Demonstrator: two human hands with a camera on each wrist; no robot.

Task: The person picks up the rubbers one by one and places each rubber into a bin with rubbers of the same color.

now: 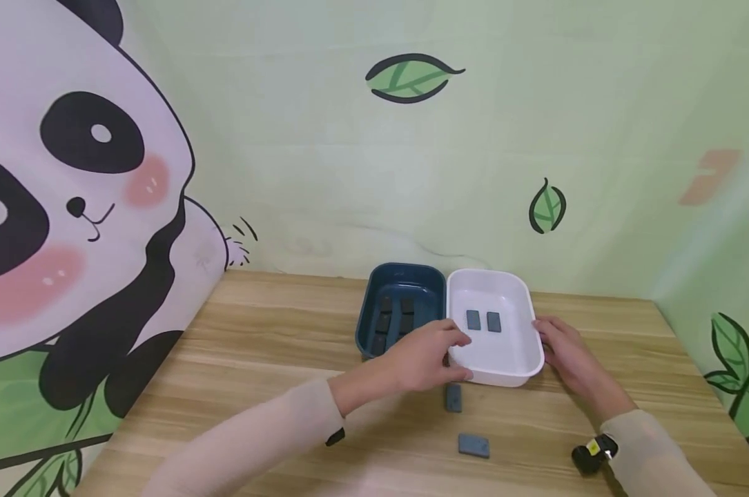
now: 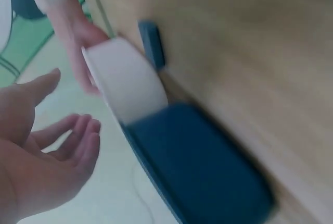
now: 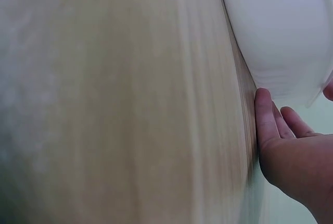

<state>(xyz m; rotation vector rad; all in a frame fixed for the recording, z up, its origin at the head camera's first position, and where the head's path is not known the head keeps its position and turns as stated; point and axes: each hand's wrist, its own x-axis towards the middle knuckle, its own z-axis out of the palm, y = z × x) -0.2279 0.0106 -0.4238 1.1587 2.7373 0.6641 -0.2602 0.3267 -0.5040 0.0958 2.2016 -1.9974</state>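
Note:
My left hand [image 1: 425,355] hovers over the near left corner of a white plastic box [image 1: 495,378], thumb and fingers apart with nothing between them. The left wrist view shows that hand [image 2: 57,166] with loosely bent fingers. Against the box's right wall rests my right hand [image 1: 567,348]; in the right wrist view its fingers [image 3: 266,117] are fairly straight, low beside the wall. Two small blue-grey rectangular blocks, a left one [image 1: 473,320] and a right one [image 1: 493,322], lie inside the white box. On the table before it are two more, a nearer block [image 1: 473,445] and a farther block [image 1: 453,398].
A dark blue box [image 1: 405,271] stands directly left of the white one and holds several dark blocks [image 1: 383,322]. Both boxes sit on a wooden table [image 1: 275,324] near a printed wall [image 1: 324,172]. A black wrist camera [image 1: 588,457] is strapped on the right wrist.

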